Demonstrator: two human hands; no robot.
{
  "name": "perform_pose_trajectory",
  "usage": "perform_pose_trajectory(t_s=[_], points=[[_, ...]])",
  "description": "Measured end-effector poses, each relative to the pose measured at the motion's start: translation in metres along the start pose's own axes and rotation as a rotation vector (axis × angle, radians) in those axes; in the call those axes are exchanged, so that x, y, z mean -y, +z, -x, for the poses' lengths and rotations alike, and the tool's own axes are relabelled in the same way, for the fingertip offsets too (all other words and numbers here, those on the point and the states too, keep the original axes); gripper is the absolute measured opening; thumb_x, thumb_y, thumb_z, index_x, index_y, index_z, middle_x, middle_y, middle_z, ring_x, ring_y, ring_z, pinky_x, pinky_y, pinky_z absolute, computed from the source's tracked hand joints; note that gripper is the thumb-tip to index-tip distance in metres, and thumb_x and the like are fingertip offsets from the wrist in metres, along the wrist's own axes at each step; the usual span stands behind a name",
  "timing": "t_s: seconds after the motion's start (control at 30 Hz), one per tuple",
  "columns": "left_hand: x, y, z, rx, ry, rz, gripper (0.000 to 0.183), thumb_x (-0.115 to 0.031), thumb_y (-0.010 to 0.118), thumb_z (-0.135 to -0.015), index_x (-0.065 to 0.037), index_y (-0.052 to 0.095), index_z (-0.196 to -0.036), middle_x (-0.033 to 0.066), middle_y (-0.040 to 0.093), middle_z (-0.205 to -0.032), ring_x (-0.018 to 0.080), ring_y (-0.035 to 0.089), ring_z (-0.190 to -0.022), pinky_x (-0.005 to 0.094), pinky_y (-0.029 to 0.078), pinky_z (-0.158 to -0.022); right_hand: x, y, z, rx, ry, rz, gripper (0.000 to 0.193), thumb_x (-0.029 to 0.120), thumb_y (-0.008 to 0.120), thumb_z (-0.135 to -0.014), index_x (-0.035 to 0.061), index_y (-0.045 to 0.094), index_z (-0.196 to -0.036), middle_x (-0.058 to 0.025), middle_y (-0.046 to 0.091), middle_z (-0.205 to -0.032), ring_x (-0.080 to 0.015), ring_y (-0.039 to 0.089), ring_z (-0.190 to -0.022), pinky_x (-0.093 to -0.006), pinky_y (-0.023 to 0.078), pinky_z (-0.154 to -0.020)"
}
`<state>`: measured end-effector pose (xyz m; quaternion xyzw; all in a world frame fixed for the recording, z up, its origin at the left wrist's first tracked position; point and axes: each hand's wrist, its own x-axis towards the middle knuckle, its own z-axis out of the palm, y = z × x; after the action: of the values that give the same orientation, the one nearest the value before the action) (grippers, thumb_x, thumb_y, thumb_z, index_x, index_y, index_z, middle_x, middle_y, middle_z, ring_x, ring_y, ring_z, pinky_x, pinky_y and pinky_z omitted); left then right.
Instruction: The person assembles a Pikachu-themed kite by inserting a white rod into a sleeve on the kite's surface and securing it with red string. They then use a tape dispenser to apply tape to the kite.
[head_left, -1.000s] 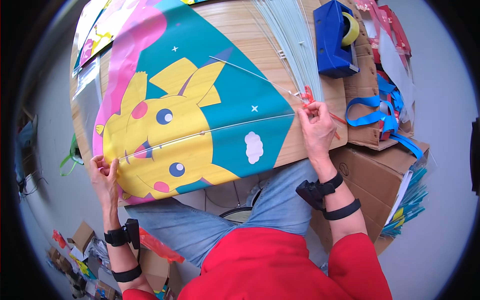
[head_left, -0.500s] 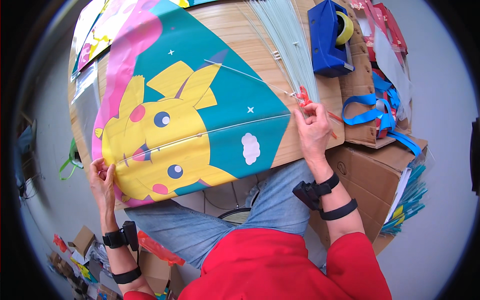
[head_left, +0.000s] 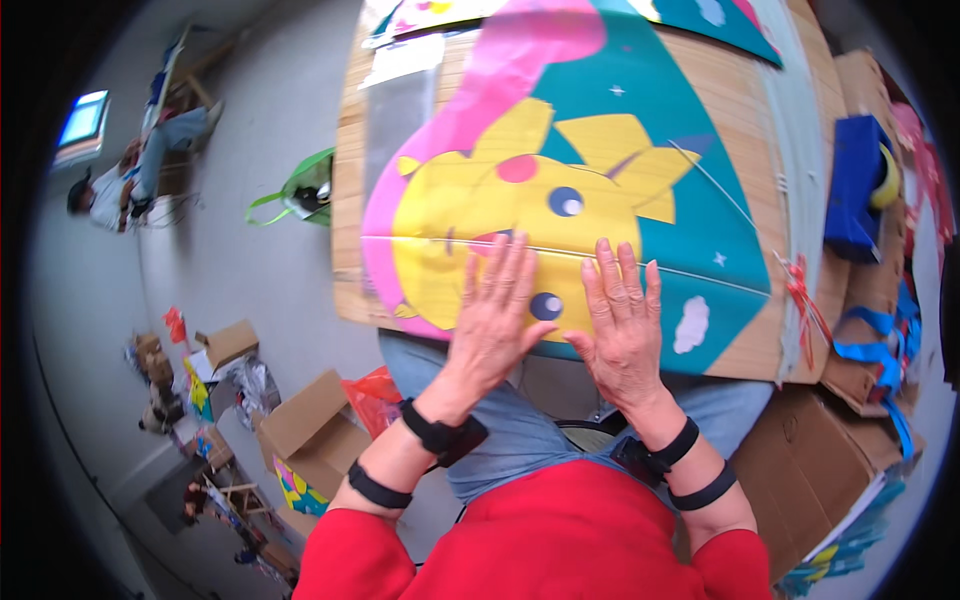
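Note:
A kite-shaped printed sheet (head_left: 730, 235), teal and pink with a yellow cartoon animal on it, lies on the wooden tabletop (head_left: 352, 150). Across its width runs a thin pale rod (head_left: 560, 249). My left hand (head_left: 490, 315) is open and flat on the sheet, its fingertips covering part of that rod. Close beside it, my right hand (head_left: 622, 325) is also open, palm down, with fingertips at the rod. Neither hand grips anything. A shorter thin rod (head_left: 712, 183) lies slanted over the sheet's upper right part. Red ties (head_left: 798, 288) lie off its right corner.
A bundle of pale rods (head_left: 795, 130) lies along the right, beside a blue tape dispenser (head_left: 852, 185). More printed sheets (head_left: 690, 22) overlap at the back. Cardboard boxes flank me, one on the right (head_left: 800, 470), one on the left (head_left: 310, 425). Another person (head_left: 115, 200) sits far left.
Both hands have left the rod's two ends and come together on the sheet's middle, fingers now stretched flat. The head view has swung left, so the table appears farther right.

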<state>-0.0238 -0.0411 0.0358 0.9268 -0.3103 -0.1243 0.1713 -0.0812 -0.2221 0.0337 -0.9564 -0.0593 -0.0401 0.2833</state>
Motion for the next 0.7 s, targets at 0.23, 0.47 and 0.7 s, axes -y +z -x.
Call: perform_pose_trajectory(t_s=[0.23, 0.47, 0.7], points=[[0.031, 0.002, 0.012, -0.072, -0.155, -0.037, 0.092, -0.032, 0.069, -0.080, 0.001, 0.017, -0.148, 0.0178, 0.013, -0.156, 0.0342, 0.009, -0.145, 0.0483, 0.006, -0.117, 0.010, 0.030, -0.012, 0.098, -0.027, 0.059, 0.091, 0.051, 0.062, -0.074, 0.0048, 0.030, -0.145, -0.0131, 0.024, -0.154, -0.0308, 0.018, -0.144, -0.0540, 0.006, -0.116], [0.068, -0.005, 0.031, -0.101, -0.266, -0.158, 0.087, -0.037, 0.064, -0.083, 0.002, 0.020, -0.147, 0.0155, 0.012, -0.157, 0.0337, 0.008, -0.145, 0.0510, 0.002, -0.116, 0.004, 0.031, -0.008, 0.122, -0.013, 0.106, 0.094, 0.050, 0.065, -0.073, 0.0041, 0.027, -0.146, -0.0134, 0.021, -0.155, -0.0308, 0.015, -0.144, -0.0538, 0.005, -0.116], [0.083, -0.020, 0.044, -0.189, -0.296, -0.321, 0.077, -0.040, 0.062, -0.085, -0.004, 0.030, -0.146, 0.0108, 0.018, -0.156, 0.0311, 0.007, -0.146, 0.0581, -0.002, -0.113, 0.000, 0.030, -0.004, 0.121, -0.012, 0.109, 0.094, 0.048, 0.066, -0.073, 0.0044, 0.027, -0.146, -0.0134, 0.022, -0.155, -0.0305, 0.015, -0.144, -0.0540, 0.004, -0.116]])
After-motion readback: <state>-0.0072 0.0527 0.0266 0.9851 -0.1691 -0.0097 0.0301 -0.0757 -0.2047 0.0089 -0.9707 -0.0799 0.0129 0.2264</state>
